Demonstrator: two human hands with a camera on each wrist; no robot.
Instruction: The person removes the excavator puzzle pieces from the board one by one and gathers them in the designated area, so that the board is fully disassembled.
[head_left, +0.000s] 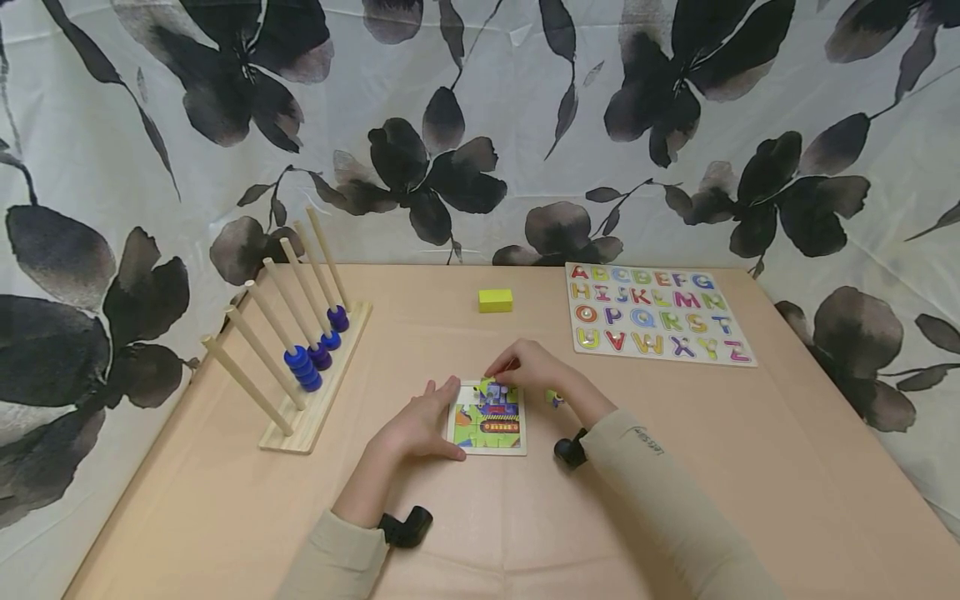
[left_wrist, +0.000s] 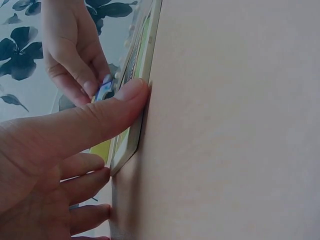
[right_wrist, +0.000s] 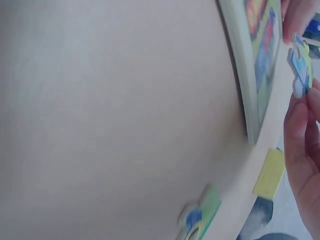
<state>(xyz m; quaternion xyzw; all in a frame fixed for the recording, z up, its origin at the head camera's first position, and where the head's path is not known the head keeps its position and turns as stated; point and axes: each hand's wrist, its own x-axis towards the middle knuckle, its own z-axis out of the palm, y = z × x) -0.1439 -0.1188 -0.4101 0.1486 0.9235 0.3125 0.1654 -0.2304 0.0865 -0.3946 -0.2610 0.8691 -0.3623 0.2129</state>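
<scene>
Pinching a puzzle piece (right_wrist: 302, 67) between thumb and finger, the right hand (head_left: 534, 368) is at the far end of the puzzle (head_left: 493, 423) on the table (head_left: 420, 333), while the left hand (head_left: 416, 425), thumb and fingers spread, touches the frame (left_wrist: 132, 136), a loose piece (head_left: 554, 398) lying rightward.

One left hand (head_left: 420, 423) and one right hand (head_left: 531, 365) are seen, with two black wrist cameras (head_left: 405, 528) (head_left: 572, 450) worn. One puzzle frame (head_left: 487, 452) is counted; two loose puzzle pieces (right_wrist: 301, 64) (head_left: 554, 398) are seen, one held in the right hand, one lying on the single worktop (head_left: 810, 467). The fitted pieces cannot be counted surely. One yellow block (head_left: 495, 302) is found, and one board (head_left: 628, 330), printed with twenty-six letters (head_left: 578, 272) in four rows. One wooden stand (head_left: 318, 414) is fitted with seven pegs (head_left: 248, 387); four are ringed, but the rings (head_left: 302, 368) cannot be counted exactly.
</scene>
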